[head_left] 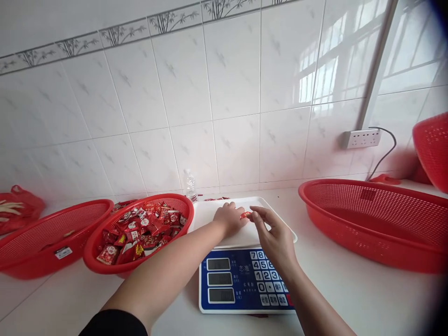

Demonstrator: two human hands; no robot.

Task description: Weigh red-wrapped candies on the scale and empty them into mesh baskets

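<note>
Nearest, on the counter (325,298), sat the scale's blue panel (241,291), marked 志准, with number keys in white, Chinese-lettered keys along its near edge, and three grey displays (219,279) down its left side; the label by the lowest read 金额 (元), while any digits were too dim to make out. The right forearm crossed the panel's right edge and hid some keys. Off the tray's left edge stood a red basket (91,262) heaped with wrapped sweets (140,231), red with white emblems and touches of yellow, their print too small to read; left of that, another basket (42,261) bore a white label (63,253), also illegible. Over the middle of the white tray (210,212), the right hand (252,212) pinched the right end of a small, narrow red packet (246,215) between thumb and forefinger. The left hand (229,219) was curled at its other end, though whether it gripped too could not be told. A wide basket (364,252) lay right of the scale. By the tray's back left corner stood a clear bottle (190,185); beyond, a socket strip (363,138) was fixed to the tiled wall (234,93).
</note>
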